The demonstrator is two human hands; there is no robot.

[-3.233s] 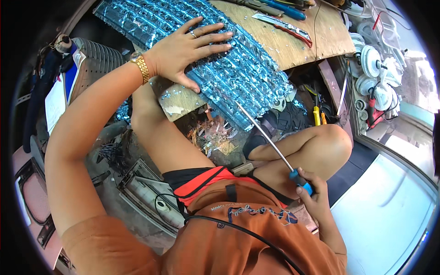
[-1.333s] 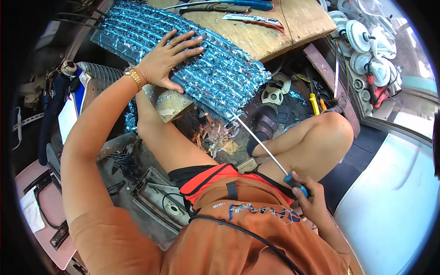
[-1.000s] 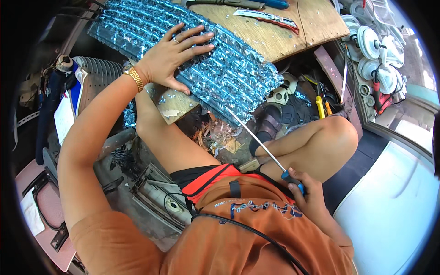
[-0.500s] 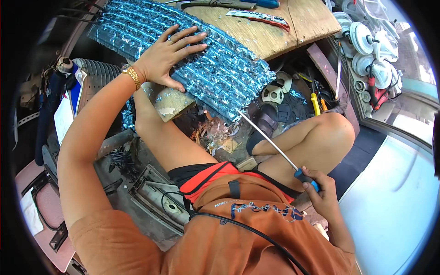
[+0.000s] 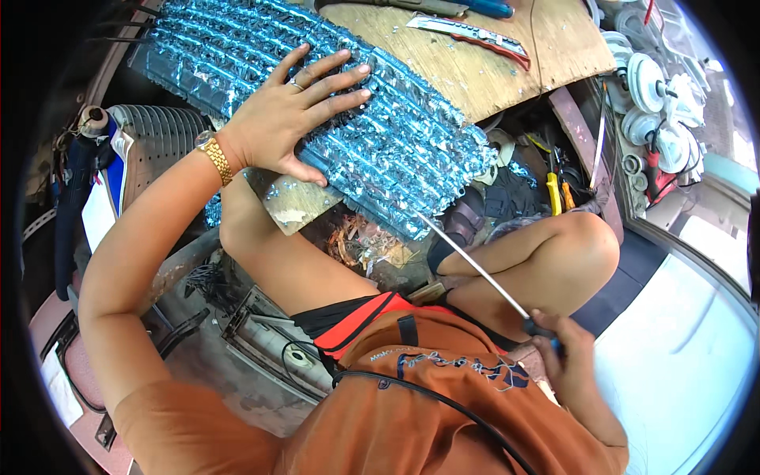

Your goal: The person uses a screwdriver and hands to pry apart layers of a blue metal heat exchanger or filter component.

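Since the frame half a second earlier, the screwdriver point(image 5: 475, 267) and the right hand point(image 5: 571, 346) have shifted slightly down and rightward in the view, and the hand now covers more of the handle.

Left hand point(image 5: 281, 123): palm down on the panel point(image 5: 388, 158), fingers spread, thumb near the front edge. Maintain flat, even pressure here; keep the thumb well clear of the shaft line.

Panel: blue, ridged and ragged, lying aslant on the desk point(image 5: 451, 79), its right end overhanging the front edge. That end has no visible support, so it may flex; moderate the force applied there.

Cutter point(image 5: 473, 39): on the desk, behind the panel, apart from both hands. Keep the left fingers away from it.

Screwdriver: tip at the panel's near right end; whether it is inserted or only resting cannot be determined. Keep the shaft low and use short, controlled strokes along the ridges.

Right hand: wrapped around the handle. Hold the wrist straight and avoid levering against the thin strips.
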